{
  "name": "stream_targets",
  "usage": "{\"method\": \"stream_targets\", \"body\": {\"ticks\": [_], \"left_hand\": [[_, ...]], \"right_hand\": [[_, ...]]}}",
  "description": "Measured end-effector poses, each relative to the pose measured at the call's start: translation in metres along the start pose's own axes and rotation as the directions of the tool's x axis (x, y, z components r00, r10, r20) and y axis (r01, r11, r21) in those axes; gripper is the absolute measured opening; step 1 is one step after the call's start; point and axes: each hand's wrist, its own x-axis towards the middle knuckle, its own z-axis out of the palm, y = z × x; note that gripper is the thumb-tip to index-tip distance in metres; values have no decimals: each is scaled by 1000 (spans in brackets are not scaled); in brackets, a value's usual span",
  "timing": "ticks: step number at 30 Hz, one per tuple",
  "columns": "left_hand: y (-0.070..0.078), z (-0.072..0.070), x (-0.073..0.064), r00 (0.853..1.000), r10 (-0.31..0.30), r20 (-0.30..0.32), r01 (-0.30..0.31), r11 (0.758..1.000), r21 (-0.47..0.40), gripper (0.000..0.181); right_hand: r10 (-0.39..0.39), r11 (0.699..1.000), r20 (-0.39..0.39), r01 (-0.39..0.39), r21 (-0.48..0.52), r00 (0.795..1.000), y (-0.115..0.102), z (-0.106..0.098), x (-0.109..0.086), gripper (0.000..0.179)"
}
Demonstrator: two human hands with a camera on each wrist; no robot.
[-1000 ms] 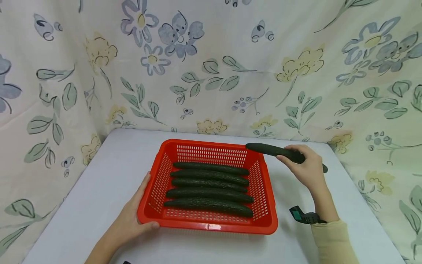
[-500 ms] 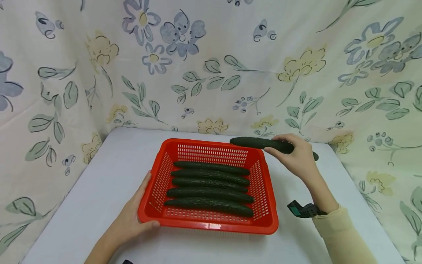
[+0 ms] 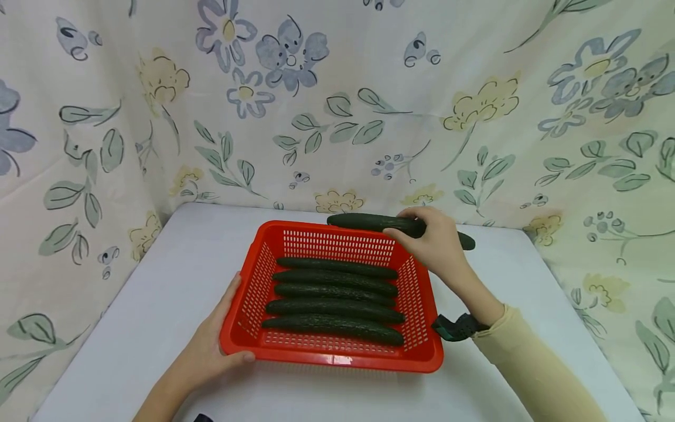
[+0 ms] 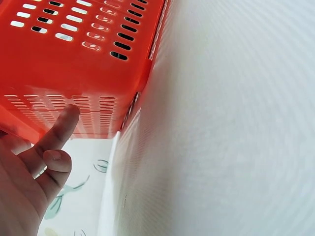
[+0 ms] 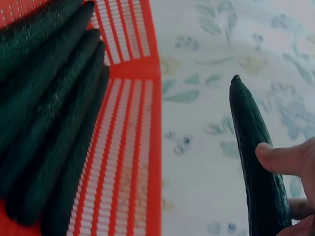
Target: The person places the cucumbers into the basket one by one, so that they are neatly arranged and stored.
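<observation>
A red plastic basket (image 3: 337,362) with slotted walls stands on the table, several dark green cucumbers (image 3: 332,308) lying side by side in it. My right hand (image 3: 432,237) grips another cucumber (image 3: 364,221), held level above the basket's back right rim. In the right wrist view the thumb presses along this cucumber (image 5: 253,132), partly covered by the hand. At the basket's front left corner, my left hand (image 3: 208,346) holds the rim, thumb on the front edge and fingers along the left side. The left wrist view shows its fingers (image 4: 61,130) by the outer wall.
A white-covered table (image 3: 158,281) bears the basket. Floral cloth (image 3: 337,117) hangs behind the table and along its sides. A dark strap with a small device (image 3: 456,327) sits on the right wrist, near the basket's right rim.
My right hand has carried its cucumber leftward and slightly up, from right of the basket to over its back rim. The left hand, basket and cucumbers inside stay in place.
</observation>
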Motion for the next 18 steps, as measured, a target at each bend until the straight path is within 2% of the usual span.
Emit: {"method": "stream_targets", "body": {"ticks": [6, 11, 15, 18], "left_hand": [[0, -1, 0, 1000, 14, 1, -14, 1000, 4, 130], [0, -1, 0, 1000, 17, 3, -17, 1000, 6, 130], [0, -2, 0, 1000, 1, 8, -1, 1000, -3, 130], [0, -2, 0, 1000, -2, 15, 2, 1000, -14, 131]], "right_hand": [[-26, 1000, 56, 27, -6, 998, -22, 23, 7, 42], [-45, 999, 70, 45, 6, 997, -34, 43, 11, 44], [-39, 999, 87, 38, 19, 995, -43, 60, 16, 41], [-26, 999, 137, 22, 24, 990, -49, 73, 17, 41]]}}
